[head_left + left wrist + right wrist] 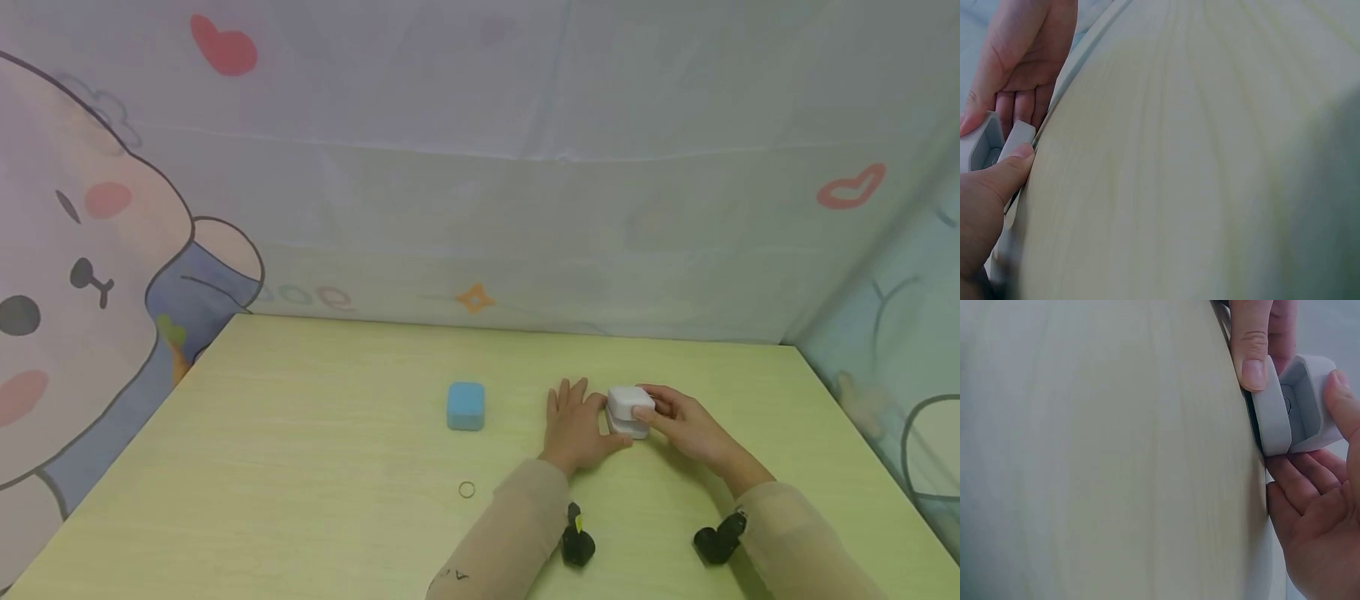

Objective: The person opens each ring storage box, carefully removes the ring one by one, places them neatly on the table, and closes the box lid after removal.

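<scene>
White box (621,410) sits on the tabletop (322,467), right of centre toward the far side, lid (628,395) tipped up off its base (1272,428). Both your grips are on it: left grip (579,429) braces the base, thumb pressed on its near wall, forefinger at the far-left corner, other fingers spread; right grip (693,429) pinches the lid, thumb on the near face, fingers behind. Handling guess: light, stiff shell, smooth enough to skid if the base isn't pinned. Any hinge is likely the weak point, so don't twist. Best hold is low on the base side walls, with the lid taken by its outer sides, fingertips out of the gap. Grey hollow shows inside; a thin dark curve there could be a ring, can't confirm. Blue box (466,408) is left of your left grip, apart from it; thin ring (467,497) lies loose on the near side of that. Text: no brand or label visible on either box. Faint letters (303,297) low on the backdrop (480,208), left side, too washed out to read. Left sleeve (498,533) has a small dark mark, also illegible.
</scene>
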Tool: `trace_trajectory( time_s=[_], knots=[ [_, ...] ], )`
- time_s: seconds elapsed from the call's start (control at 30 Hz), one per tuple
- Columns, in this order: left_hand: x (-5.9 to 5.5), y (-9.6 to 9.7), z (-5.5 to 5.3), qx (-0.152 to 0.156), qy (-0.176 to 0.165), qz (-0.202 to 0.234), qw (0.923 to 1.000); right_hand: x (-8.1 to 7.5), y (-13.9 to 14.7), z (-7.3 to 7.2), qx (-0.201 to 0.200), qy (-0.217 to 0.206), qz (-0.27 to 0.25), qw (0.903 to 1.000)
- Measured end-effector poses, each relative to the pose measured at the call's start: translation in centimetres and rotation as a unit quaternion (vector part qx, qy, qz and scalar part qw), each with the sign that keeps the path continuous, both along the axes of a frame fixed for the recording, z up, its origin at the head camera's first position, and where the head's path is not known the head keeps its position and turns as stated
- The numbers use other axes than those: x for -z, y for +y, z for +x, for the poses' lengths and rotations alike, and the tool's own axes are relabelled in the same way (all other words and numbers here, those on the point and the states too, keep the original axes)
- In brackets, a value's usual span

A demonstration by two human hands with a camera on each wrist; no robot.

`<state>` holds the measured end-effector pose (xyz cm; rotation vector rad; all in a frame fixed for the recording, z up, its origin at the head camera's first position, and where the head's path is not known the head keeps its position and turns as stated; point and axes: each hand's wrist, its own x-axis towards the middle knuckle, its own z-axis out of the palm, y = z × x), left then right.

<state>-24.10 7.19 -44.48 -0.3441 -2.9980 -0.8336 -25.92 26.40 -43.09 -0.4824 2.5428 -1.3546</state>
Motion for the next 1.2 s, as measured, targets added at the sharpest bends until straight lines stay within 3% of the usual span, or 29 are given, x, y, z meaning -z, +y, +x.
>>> trace_trajectory(
  time_s=[0.77,1.2],
  knots=[
    [0.19,-0.04,-0.11,-0.001,0.005,0.003,1.0,-0.3,-0.18,-0.06,0.018,-0.006,0.017,0.9997],
    [0.01,-0.07,-0.02,-0.002,-0.002,0.002,1.0,-0.28,-0.12,-0.47,0.021,-0.031,0.02,0.9991]
  ],
)
